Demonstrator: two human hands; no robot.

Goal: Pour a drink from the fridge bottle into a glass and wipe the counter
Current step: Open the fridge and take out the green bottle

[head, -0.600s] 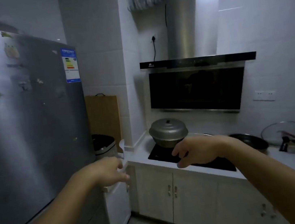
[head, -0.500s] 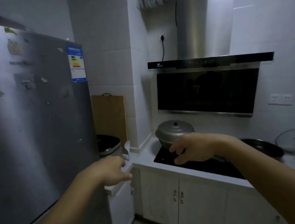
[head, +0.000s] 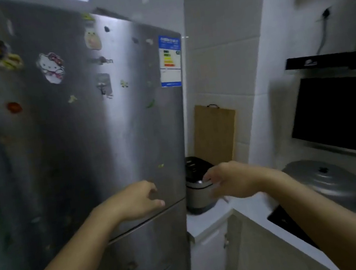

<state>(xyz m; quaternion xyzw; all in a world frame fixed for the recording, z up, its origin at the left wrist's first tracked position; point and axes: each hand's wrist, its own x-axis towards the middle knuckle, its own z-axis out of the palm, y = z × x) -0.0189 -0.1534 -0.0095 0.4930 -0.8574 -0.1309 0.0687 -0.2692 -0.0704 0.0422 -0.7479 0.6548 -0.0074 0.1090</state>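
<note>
A tall steel fridge (head: pixel 76 137) fills the left half of the view, doors closed, its front covered with magnets and an energy label. My left hand (head: pixel 139 199) hovers in front of the upper door near its lower right corner, fingers loosely curled and holding nothing. My right hand (head: pixel 230 180) is stretched out to the right of the fridge, in front of a rice cooker (head: pixel 197 187), fingers apart and empty. No bottle or glass is in view. The white counter (head: pixel 249 207) runs off to the right.
A wooden cutting board (head: pixel 214 134) leans on the tiled wall behind the rice cooker. A lidded grey pot (head: pixel 325 180) sits on the black cooktop (head: pixel 285 222) under the range hood (head: pixel 338 110). White cabinets (head: pixel 255 252) stand below the counter.
The view has swung left, so the fridge now fills the frame and the stove has slid to the right edge. Both hands moved left with it, toward the fridge's right edge.
</note>
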